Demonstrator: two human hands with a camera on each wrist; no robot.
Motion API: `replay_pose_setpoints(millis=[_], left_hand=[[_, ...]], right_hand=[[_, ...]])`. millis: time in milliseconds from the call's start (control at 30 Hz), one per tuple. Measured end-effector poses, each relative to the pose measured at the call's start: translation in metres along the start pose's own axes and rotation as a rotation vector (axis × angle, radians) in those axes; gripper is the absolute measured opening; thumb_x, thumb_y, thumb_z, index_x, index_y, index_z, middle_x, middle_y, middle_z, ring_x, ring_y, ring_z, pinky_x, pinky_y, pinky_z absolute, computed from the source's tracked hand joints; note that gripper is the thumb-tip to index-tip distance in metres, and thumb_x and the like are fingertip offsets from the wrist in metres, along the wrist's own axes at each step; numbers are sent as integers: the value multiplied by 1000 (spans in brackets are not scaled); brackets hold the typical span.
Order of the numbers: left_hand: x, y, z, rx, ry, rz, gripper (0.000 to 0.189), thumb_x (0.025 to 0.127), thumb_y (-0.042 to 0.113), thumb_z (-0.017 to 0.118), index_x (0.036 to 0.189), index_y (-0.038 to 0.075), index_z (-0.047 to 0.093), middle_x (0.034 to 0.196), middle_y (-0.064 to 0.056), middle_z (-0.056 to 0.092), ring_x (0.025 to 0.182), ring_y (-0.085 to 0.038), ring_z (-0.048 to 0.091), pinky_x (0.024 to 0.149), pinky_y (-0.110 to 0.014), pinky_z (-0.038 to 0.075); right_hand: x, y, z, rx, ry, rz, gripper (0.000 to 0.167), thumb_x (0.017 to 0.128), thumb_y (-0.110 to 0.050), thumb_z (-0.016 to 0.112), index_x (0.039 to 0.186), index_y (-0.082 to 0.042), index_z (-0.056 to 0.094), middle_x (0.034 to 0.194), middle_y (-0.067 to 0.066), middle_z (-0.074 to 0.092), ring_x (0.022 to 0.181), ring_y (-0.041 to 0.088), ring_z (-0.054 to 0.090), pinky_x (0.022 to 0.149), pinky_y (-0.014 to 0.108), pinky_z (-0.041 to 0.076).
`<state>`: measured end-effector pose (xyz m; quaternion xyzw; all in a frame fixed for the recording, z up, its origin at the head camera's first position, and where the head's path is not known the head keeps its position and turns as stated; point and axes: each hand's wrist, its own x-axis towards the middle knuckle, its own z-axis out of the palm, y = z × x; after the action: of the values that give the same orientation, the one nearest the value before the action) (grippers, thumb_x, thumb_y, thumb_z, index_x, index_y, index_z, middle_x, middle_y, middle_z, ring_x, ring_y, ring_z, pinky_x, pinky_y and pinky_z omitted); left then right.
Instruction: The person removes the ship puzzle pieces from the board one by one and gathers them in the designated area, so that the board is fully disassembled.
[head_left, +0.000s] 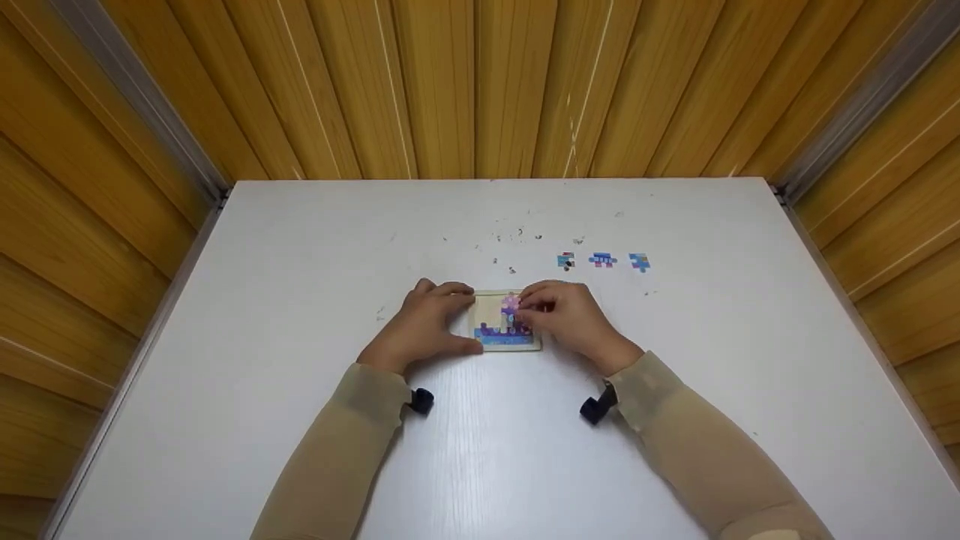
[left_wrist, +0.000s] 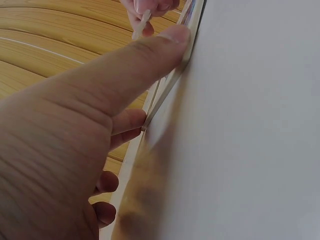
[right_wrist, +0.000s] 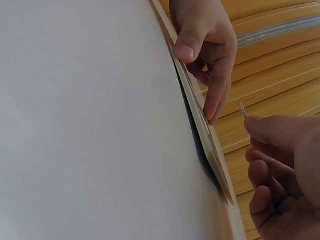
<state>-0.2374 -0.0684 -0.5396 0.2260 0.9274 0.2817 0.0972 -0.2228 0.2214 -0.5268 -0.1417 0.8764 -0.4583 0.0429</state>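
A small, shallow puzzle tray (head_left: 514,348) with a pale wooden rim lies on the white table. Blue and purple pieces (head_left: 502,337) fill its lower part, while bare wood shows at upper left. My left hand (head_left: 429,321) holds the tray's left side, thumb at the near corner and fingertips at the far one. Between thumb and fingers, my right hand (head_left: 568,313) pinches a pink puzzle piece (head_left: 511,301) over the tray's right part. In the right wrist view the thin piece (right_wrist: 243,110) is seen edge-on, raised above the tray. My right fingers hide the tray's upper right area.
Three loose puzzle pieces lie in a row behind and right of the tray: a left one (head_left: 566,261), a middle one (head_left: 603,259) and a right one (head_left: 639,262). Small dark marks dot the white table (head_left: 300,262). Wood-look walls (head_left: 450,90) enclose its back and sides.
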Motion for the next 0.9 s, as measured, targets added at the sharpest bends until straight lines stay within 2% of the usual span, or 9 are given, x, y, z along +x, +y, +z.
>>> replay_pose_setpoints(millis=[167,367,600,833,900], left_hand=[[1,-1,1,3,2,-3,88,83,54,100,158,20,69,170,8,59,140,-24,48,123,-46,46],[0,-2,2,7,5,1,89,82,54,100,158,20,69,170,8,59,138,-25,48,123,-46,45],[-1,-1,1,-15,8,21,87,83,52,100,157,18,69,168,7,60,138,-26,48,122,-46,45],[-1,0,1,-10,9,7,88,83,52,100,158,19,69,169,8,60,138,-25,48,122,-45,46],[-1,0,2,-13,8,0,88,82,52,100,158,19,69,169,9,60,138,-25,48,122,-45,46]], right_hand=[[1,-2,-14,-23,-13,22,7,99,-21,90,105,-17,92,127,1,83,114,23,72,93,31,56],[3,2,-35,-70,-54,12,8,99,-23,90,107,-21,92,128,-1,83,112,21,71,92,31,56],[6,13,-65,-131,-20,-1,12,97,-21,91,106,-13,92,129,8,84,117,26,73,89,30,52],[7,23,-85,-139,-4,15,11,98,-22,90,104,-14,92,128,9,85,111,24,70,87,26,48],[6,25,-91,-146,0,24,10,98,-22,90,104,-14,92,128,9,85,114,25,70,89,27,48]])
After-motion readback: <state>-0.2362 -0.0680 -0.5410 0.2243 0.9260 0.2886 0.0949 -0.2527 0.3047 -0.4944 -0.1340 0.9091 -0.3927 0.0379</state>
